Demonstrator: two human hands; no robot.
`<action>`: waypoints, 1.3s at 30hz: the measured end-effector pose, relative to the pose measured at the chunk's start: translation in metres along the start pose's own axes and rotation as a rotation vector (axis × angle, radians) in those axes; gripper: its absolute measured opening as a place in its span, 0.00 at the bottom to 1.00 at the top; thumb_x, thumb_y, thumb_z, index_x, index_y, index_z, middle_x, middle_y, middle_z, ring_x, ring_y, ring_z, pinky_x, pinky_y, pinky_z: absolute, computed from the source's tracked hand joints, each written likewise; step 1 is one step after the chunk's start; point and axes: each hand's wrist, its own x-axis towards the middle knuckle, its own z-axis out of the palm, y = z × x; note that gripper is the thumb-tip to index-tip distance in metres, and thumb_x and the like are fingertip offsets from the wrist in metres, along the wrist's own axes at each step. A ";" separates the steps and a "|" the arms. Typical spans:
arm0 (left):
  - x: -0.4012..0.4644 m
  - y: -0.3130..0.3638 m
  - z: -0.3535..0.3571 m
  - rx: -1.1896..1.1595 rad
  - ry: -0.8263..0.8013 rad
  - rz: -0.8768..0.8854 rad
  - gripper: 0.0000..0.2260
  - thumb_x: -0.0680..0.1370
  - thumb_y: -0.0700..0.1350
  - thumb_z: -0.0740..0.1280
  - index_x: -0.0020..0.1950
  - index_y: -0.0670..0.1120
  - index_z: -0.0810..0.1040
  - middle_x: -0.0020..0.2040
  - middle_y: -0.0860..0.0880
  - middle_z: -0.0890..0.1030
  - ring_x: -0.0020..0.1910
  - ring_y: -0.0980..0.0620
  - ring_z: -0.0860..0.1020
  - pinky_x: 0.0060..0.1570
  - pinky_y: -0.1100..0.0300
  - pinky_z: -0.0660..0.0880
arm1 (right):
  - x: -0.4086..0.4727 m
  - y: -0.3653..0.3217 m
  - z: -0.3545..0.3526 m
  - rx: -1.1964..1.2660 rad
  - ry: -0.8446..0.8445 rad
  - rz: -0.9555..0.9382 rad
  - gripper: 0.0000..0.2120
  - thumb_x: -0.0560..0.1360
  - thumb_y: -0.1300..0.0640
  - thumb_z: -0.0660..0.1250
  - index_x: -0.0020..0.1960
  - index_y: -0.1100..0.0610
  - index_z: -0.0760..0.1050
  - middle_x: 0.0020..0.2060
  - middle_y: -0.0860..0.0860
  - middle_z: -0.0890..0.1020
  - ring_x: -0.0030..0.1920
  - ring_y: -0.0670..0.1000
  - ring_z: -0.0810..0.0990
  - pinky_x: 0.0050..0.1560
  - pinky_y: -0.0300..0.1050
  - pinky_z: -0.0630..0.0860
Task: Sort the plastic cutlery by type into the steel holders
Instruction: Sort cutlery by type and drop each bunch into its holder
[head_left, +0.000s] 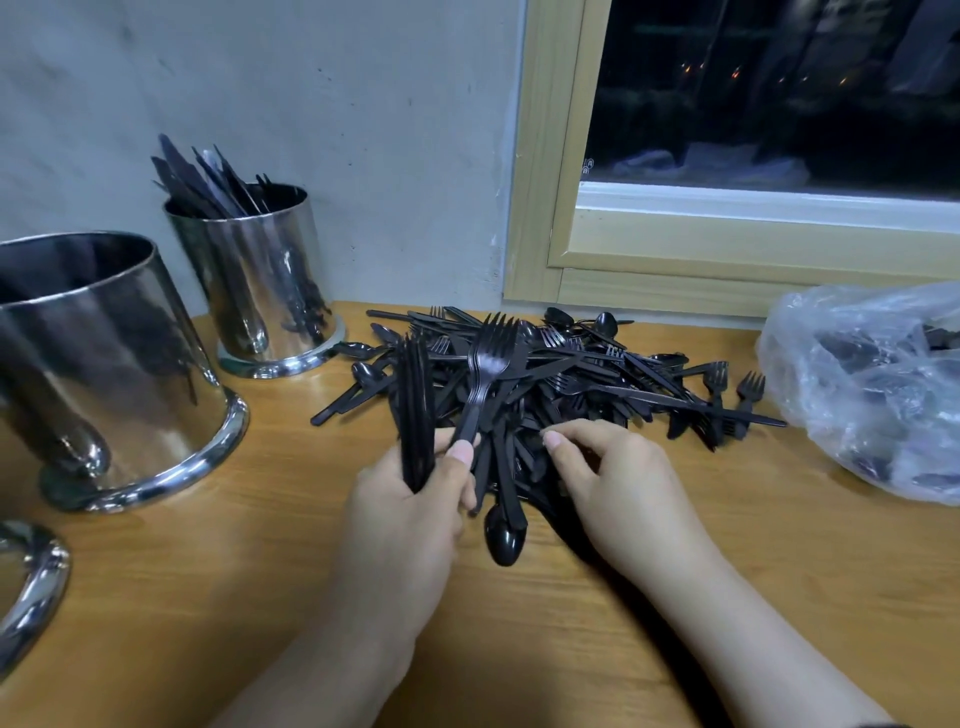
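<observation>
A heap of black plastic cutlery (566, 374) lies on the wooden table against the wall. My left hand (410, 514) grips a bundle of black knives (414, 395) and several stacked forks (488, 358), tines up. A black spoon (503, 540) hangs bowl-down below that hand. My right hand (618, 488) rests at the heap's near edge, its fingers curled onto pieces there. Three steel holders stand at the left: a far holder (260, 291) filled with knives, a large middle holder (104, 364), and a holder's rim (31, 587) at the frame edge.
A clear plastic bag (872, 389) with more black cutlery sits at the right on the table. A window with a wooden frame (550, 208) is behind the heap. Bare wood (571, 649) lies between my forearms.
</observation>
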 end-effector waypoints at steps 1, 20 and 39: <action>0.000 -0.001 -0.001 -0.013 0.000 -0.007 0.08 0.83 0.47 0.65 0.44 0.52 0.79 0.34 0.44 0.73 0.29 0.48 0.65 0.30 0.52 0.64 | 0.000 0.001 -0.001 0.031 0.011 0.031 0.10 0.82 0.46 0.62 0.50 0.44 0.82 0.41 0.38 0.82 0.46 0.44 0.80 0.57 0.50 0.75; 0.005 -0.004 0.004 -0.029 0.044 -0.037 0.11 0.83 0.44 0.65 0.43 0.54 0.82 0.33 0.45 0.75 0.26 0.49 0.66 0.24 0.57 0.64 | 0.001 -0.002 -0.010 0.188 0.058 0.245 0.05 0.73 0.55 0.70 0.41 0.45 0.78 0.32 0.38 0.81 0.34 0.42 0.77 0.58 0.54 0.75; 0.003 -0.001 0.002 -0.047 0.047 -0.066 0.07 0.83 0.43 0.65 0.49 0.48 0.82 0.32 0.46 0.77 0.25 0.49 0.72 0.20 0.58 0.64 | -0.039 -0.038 -0.025 0.562 0.100 0.051 0.07 0.71 0.55 0.76 0.35 0.50 0.83 0.28 0.50 0.81 0.28 0.42 0.73 0.30 0.33 0.68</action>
